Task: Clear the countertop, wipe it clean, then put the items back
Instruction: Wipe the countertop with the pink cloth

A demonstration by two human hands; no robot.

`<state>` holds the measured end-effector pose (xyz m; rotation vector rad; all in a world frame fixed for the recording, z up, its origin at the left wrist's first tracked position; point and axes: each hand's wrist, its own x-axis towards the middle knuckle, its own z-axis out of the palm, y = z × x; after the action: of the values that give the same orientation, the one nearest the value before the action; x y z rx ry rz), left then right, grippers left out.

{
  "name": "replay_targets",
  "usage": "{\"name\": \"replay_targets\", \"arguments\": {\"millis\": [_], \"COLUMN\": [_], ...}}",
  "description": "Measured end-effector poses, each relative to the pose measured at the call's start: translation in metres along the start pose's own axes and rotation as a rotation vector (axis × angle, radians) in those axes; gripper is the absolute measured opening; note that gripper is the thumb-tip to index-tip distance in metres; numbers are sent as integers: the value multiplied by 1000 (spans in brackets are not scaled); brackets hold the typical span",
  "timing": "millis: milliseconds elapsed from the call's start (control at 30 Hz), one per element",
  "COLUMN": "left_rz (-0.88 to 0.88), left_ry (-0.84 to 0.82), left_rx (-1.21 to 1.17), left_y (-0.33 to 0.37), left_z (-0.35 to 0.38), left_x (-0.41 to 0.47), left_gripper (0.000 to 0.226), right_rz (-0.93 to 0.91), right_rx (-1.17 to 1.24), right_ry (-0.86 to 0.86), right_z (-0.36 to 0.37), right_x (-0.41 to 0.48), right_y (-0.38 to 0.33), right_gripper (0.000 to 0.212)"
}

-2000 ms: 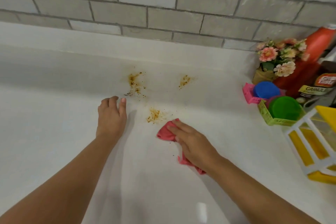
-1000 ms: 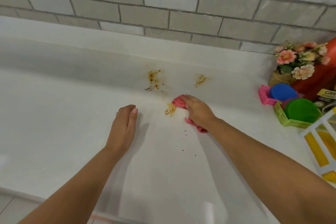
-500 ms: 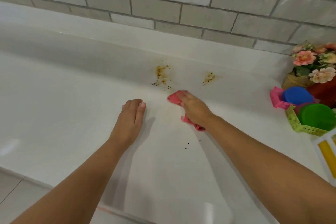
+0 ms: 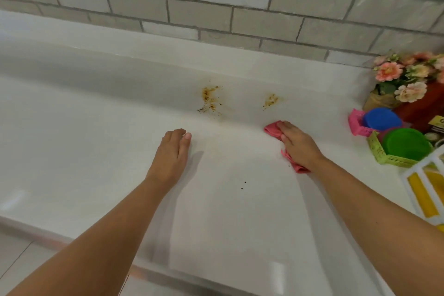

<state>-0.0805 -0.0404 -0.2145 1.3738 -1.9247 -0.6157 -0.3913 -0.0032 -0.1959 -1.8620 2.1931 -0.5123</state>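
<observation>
Plainly, we are in the wiping step. Our right hand (image 4: 298, 144) lies flat on the pink cloth (image 4: 272, 128) right of centre in the frame, fingers straight and close together, pressing it down on the white countertop (image 4: 96, 151) rather than pinching it. Our left hand (image 4: 171, 151) rests palm down at mid-frame, fingers straight and together, holding nothing.

We judge the cloth to be soft, light and limp. It is bunched under the palm, with one end showing past the fingertips and the other by the wrist. It should fold and slide easily, so a flat palm across its middle controls it best, and a loose corner could drag or flip over.

Two brownish stains are not yet wiped. The larger stain (image 4: 210, 98) is just above centre and the smaller stain (image 4: 270, 101) is just above the cloth. A few dark specks (image 4: 243, 185) lie below centre. They look dried and gritty, so we expect to need firm pressure, and crumbs may scatter.

At the right edge stand flowers (image 4: 403, 77), a pink basket (image 4: 355, 124) and a green basket (image 4: 377, 149).
</observation>
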Motion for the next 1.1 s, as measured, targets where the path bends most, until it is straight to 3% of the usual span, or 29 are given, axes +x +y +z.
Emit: {"name": "replay_targets", "arguments": {"millis": [200,400,500,567,667,733,867,967,1033,1100], "left_rz": [-87,-7,-2,1,-23,-42,-70,-134,-153,-138], "left_ry": [70,31,-17,-3,28,29,44,78,104,126], "left_rx": [-284,-274,-191,-164,-187,-203,-293,-422,-481,-480], "left_y": [14,-7,-25,-33,-34,-34,-35,-37,-39,-41], "left_z": [-21,-73,-91,-95,-96,-95,-99,-104,-108,-115], "left_x": [-11,-47,-69,-80,-82,-80,-80,-80,-80,-85], "left_gripper": [41,40,44,44,42,43,42,42,42,40], "right_rz": [-270,-476,-229,20,232,175,-115,-381,-433,-370], "right_rx": [49,451,533,384,28,-36,142,224,356,459], "right_ry": [-73,-345,-80,104,87,78,-26,-85,-189,-110], "right_z": [43,47,21,9,16,29,69,98,92,72], "right_x": [-93,-167,-136,-110,-85,-85,-138,-195,-203,-185], "right_y": [-116,-170,-129,-88,-66,-96,-191,-247,-254,-239], "right_gripper": [69,39,34,36,46,52,61,46,38,34]}}
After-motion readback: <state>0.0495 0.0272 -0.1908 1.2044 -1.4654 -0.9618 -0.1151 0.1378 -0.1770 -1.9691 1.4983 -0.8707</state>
